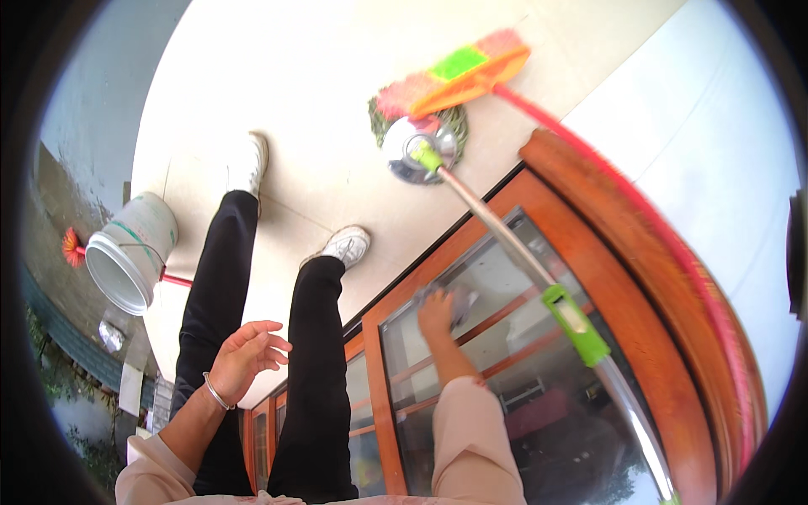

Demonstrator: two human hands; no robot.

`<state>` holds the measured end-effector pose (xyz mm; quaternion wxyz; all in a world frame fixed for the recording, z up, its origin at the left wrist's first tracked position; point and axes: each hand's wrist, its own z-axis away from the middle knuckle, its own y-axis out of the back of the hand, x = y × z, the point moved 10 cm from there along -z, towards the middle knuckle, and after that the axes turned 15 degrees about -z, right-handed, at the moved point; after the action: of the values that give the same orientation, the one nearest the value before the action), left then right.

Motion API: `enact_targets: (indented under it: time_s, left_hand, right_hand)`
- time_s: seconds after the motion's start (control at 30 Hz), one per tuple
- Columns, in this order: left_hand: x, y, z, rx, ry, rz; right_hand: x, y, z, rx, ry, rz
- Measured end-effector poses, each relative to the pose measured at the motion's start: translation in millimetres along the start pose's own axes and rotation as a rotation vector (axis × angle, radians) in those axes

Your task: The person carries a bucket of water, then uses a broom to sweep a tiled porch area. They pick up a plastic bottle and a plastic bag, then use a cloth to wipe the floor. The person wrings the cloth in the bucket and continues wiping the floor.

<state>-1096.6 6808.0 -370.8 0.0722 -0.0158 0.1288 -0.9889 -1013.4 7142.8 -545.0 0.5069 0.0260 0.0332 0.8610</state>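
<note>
A grey cloth point(465, 304) lies under my right hand point(437, 312), pressed against the glass pane point(480, 278) of a wooden-framed door or window, near the pane's lower edge. My fingers rest over the cloth. My left hand point(249, 360), with a bangle at the wrist, hangs in the air in front of my black trousers, its fingers loosely bent and holding nothing. Right of the pane, a spin mop point(423, 151) with a metal-and-green handle point(574, 325) leans across the frame. A broom point(470, 79) with an orange head and red handle leans beside it.
A white plastic bucket point(129, 252) lies tipped on its side at the left, near the edge of the pale tiled floor point(303, 183). Beyond it shows an orange-red brush point(72, 247). The wooden door frame point(385, 404) runs along my right side.
</note>
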Motion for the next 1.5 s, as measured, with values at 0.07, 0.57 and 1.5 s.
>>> enact_targets:
  time_s: [0.07, 0.57, 1.5]
  left_hand:
    - [25.1, 2.8, 16.8, -0.010, -0.038, 0.028]
    - [259.0, -43.2, 118.6, -0.162, -0.321, -0.053]
    - [580.8, -283.6, 8.8, -0.131, -0.184, -0.287]
  right_hand:
    - [-22.8, 7.0, 50.7, -0.114, 0.033, -0.202]
    - [82.6, 413.4, 258.6, 0.331, 0.315, -1.249]
    - [375.4, 340.6, 246.3, 0.035, 0.070, -0.336]
